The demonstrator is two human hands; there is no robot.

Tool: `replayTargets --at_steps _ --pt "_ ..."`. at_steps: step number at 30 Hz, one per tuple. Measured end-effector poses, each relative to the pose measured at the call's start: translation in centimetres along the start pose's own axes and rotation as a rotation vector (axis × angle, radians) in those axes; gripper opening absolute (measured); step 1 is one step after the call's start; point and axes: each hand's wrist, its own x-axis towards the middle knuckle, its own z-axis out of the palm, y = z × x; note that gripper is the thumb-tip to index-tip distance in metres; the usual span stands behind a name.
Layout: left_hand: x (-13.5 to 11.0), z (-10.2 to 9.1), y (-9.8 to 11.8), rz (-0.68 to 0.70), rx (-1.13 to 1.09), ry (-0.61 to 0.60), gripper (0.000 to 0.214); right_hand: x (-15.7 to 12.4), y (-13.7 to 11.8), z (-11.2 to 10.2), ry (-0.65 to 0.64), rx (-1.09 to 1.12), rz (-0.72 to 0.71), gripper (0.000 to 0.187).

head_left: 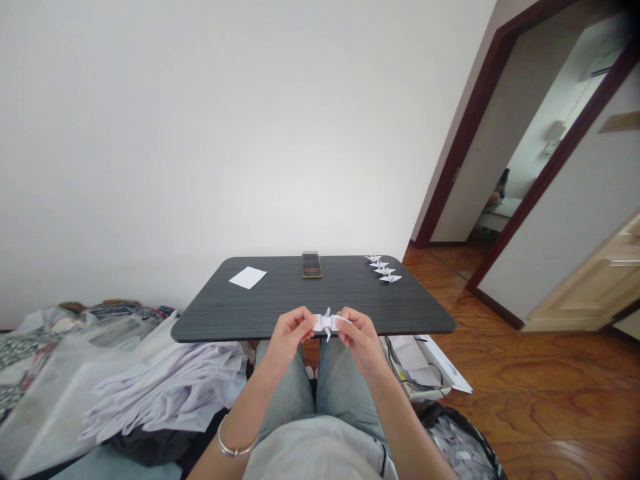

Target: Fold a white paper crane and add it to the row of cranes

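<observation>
A white paper crane (327,323) is stretched between my two hands, over the near edge of the dark table (280,303). My left hand (295,331) pinches one wing between thumb and fingers. On the other side, my right hand (361,335) pinches the opposite wing. The crane's slim neck and tail point away from me and toward me. Several finished paper cranes (390,279) stand in a row at the table's back right. A stack or sheet of white square paper (248,277) lies at the back left.
A phone (312,265) rests at the table's back middle. Folded clothes (170,387) and plastic-covered fabric are heaped on the left. Below the table's right side sit a box with papers and cables (420,367) and a black bag (463,443) of paper scraps. Through the doorway, a person is partly visible.
</observation>
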Motion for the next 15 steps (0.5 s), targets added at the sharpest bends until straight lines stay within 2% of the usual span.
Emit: replayTargets --at_steps 15 --pt "0.39 -0.44 -0.64 -0.038 -0.01 0.048 0.031 0.35 0.72 -0.3 0.058 -0.071 0.065 0.031"
